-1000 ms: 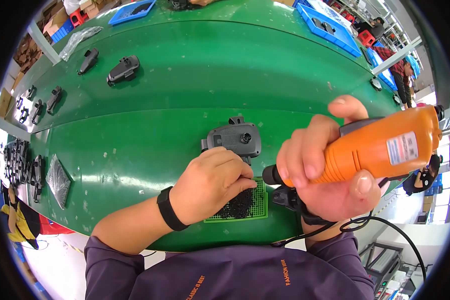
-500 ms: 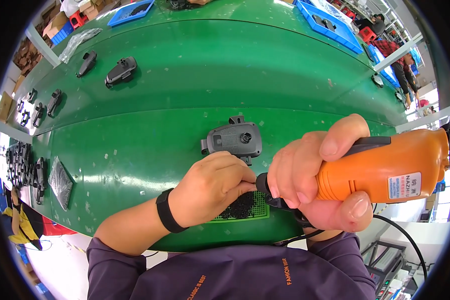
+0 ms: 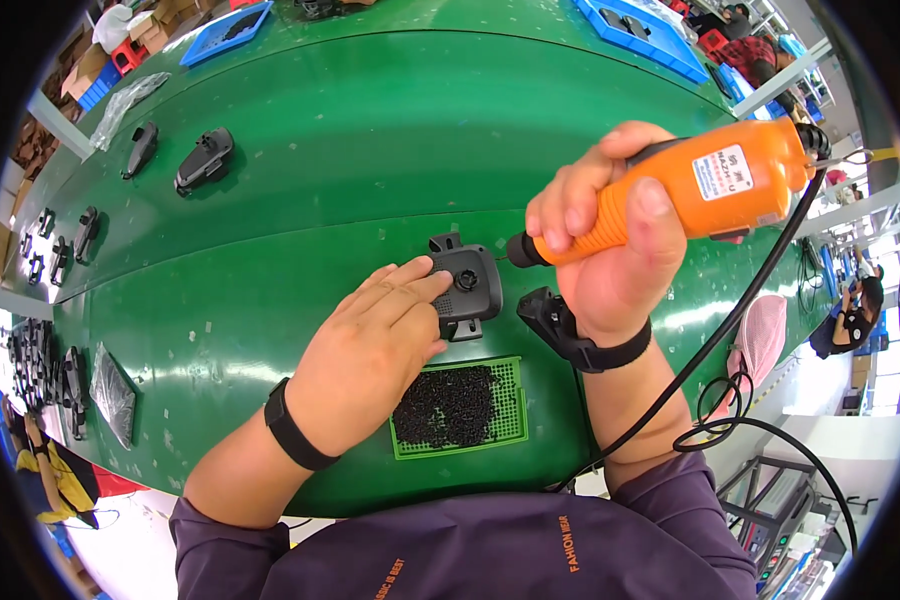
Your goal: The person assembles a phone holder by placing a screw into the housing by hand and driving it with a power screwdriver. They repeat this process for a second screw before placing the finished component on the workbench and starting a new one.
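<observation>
A dark grey phone holder [image 3: 480, 285] with a round knob and small side arms lies on the green table. My left hand [image 3: 375, 335] covers its left part, fingers laid over the top and thumb by the near edge, holding it in place. In my right hand [image 3: 615, 225] is an orange electric screwdriver [image 3: 700, 180], gripped round its body. Its black nose and thin bit point left, close to the holder's upper right side. Whether a screw sits on the bit is too small to tell. Nearer me is a green perforated tray [image 3: 510, 425] of small black screws [image 3: 448, 405].
A black cable [image 3: 740, 310] loops from the screwdriver down the right side. More grey holders [image 3: 206, 160] lie at the far left, with a plastic bag of dark parts [image 3: 113, 395] at left. Blue trays [image 3: 642, 38] stand along the far edge. Other people work beyond the table.
My left hand has left the screwdriver's tip above the tray and moved onto the phone holder. The screwdriver has risen away from the tray, its bit now beside the holder.
</observation>
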Available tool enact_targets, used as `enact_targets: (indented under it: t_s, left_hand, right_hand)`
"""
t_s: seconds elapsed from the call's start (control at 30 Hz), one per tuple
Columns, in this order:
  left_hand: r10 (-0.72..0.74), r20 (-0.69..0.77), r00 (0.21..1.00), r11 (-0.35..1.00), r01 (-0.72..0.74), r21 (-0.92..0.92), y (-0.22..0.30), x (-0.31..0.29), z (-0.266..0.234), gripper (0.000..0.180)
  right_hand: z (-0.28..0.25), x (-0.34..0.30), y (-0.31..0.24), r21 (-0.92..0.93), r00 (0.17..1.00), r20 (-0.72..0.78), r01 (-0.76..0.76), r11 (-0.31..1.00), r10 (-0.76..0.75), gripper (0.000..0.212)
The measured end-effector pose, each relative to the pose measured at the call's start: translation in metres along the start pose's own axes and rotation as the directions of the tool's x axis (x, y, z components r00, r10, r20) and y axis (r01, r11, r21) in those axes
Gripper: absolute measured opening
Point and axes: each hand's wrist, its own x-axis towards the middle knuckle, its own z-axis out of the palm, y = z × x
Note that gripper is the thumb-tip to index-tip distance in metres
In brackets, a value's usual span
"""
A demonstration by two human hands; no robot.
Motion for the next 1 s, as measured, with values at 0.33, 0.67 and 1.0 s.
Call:
enact_targets:
  t_s: [0.33,0.67,1.0]
  left_hand:
    - [-0.045,0.004,0.999,0.999,0.045,-0.013,0.0,0.001,0.006,0.018]
    - [-0.022,-0.001,1.0,1.0,0.022,-0.005,-0.004,0.0,0.011,0.018]
    - [-0.032,-0.001,0.999,0.999,0.032,-0.026,-0.007,0.002,0.014,0.016]
  right_hand:
    - [0.006,0.01,0.017,-0.01,0.999,0.049,0.002,1.0,-0.001,0.039]
    - [0.006,0.011,0.026,-0.015,0.994,0.048,-0.1,0.995,0.101,0.039]
    - [0.007,0.012,0.023,-0.041,0.983,0.076,-0.163,0.986,0.166,0.038]
